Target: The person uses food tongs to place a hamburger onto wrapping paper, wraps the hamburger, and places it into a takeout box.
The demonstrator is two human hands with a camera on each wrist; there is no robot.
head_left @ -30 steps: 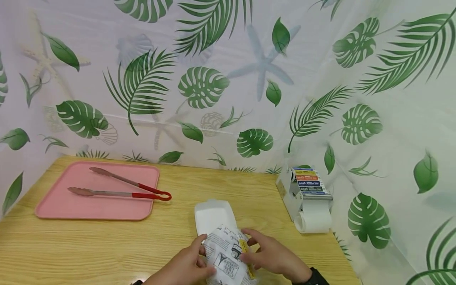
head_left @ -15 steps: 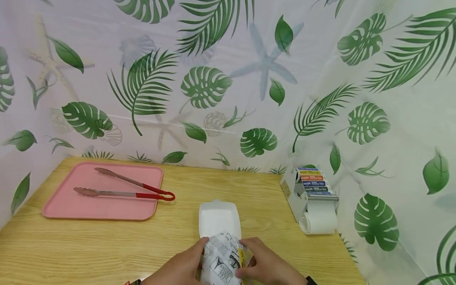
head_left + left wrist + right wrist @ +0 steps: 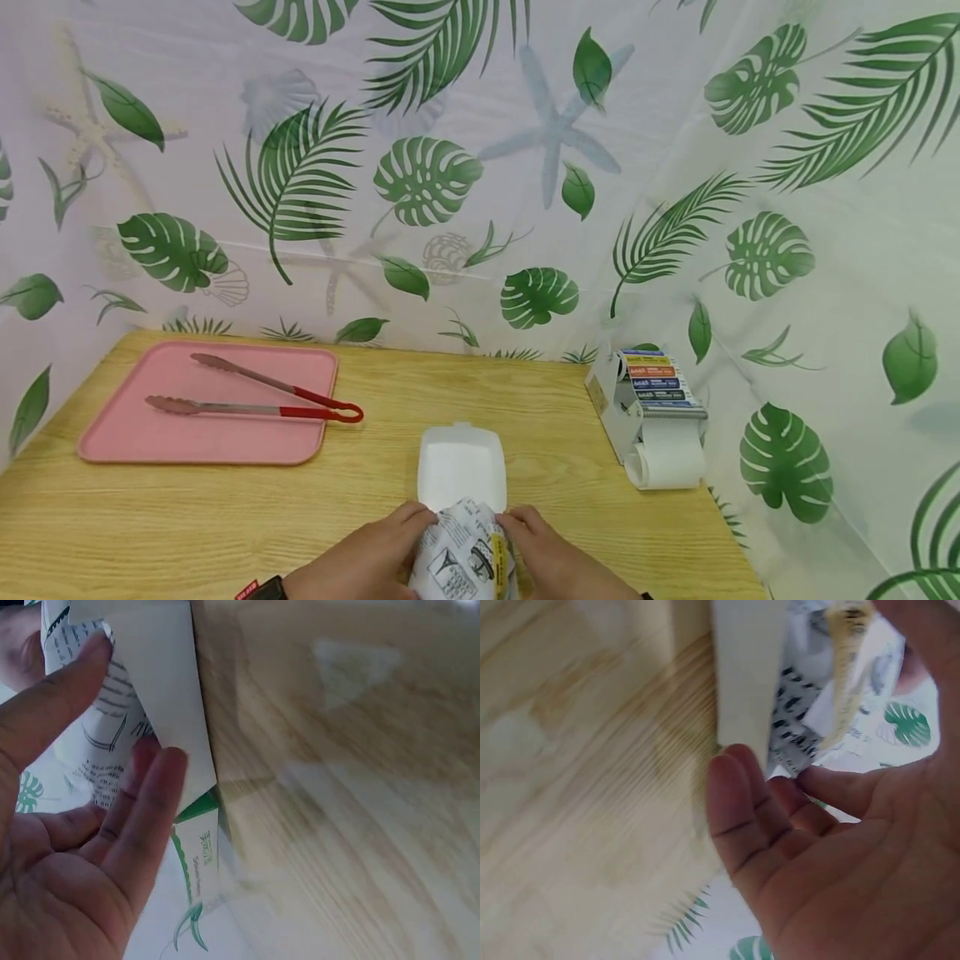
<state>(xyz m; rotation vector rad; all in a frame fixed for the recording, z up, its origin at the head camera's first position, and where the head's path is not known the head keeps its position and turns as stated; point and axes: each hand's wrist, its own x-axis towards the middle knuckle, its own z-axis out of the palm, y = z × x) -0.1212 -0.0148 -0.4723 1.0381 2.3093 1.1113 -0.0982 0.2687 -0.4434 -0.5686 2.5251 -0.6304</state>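
A parcel wrapped in white printed paper [image 3: 456, 554], with a yellow strip along one side, lies between my two hands at the front of an open white foam clamshell box [image 3: 461, 467]. My left hand [image 3: 378, 550] holds its left side; in the left wrist view one fingertip rests on the paper and other fingers [image 3: 161, 780] are outside the pale box wall [image 3: 169, 690]. My right hand [image 3: 558, 554] holds the right side, its fingers [image 3: 731, 795] against the box wall in the right wrist view. The parcel hides the box's near half.
At the left, a pink tray [image 3: 202, 446] carries red-handled tongs [image 3: 247, 408], whose handle end reaches past its right rim. A dispenser [image 3: 645, 417] with colored labels and a white paper roll stands back right. Leaf-patterned sheeting [image 3: 450, 167] walls the table [image 3: 225, 517].
The parcel has moved down toward me, baring more of the foam box, and its paper looks more gathered. Both hands have come down with it and now flank its sides.
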